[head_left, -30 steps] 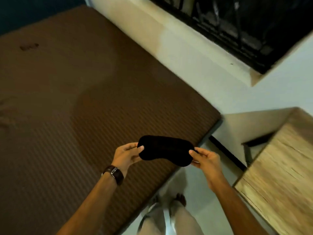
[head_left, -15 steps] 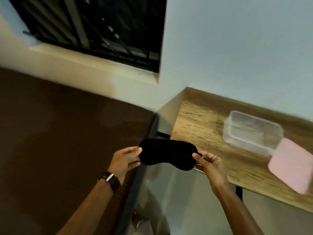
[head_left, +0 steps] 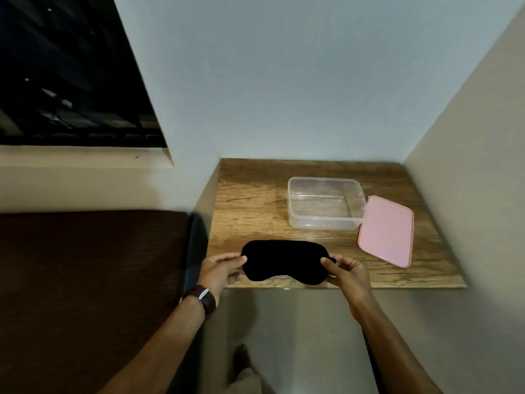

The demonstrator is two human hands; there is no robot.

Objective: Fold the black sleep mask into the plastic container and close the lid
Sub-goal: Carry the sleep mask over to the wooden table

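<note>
A: Where's the black sleep mask (head_left: 285, 262)?

B: Lower centre of the frame, spread flat over the near edge of the wooden table (head_left: 250, 206). The left hand (head_left: 220, 270) pinches its left end, the right hand (head_left: 348, 273) its right end; both are clamped on it.

A: And the plastic container (head_left: 325, 203)?

B: Centre right, open, above the mask. Its pink lid (head_left: 387, 231) lies touching its right side.

A: Anything else?

B: 1 brown watch (head_left: 203, 298) on the left wrist.
</note>
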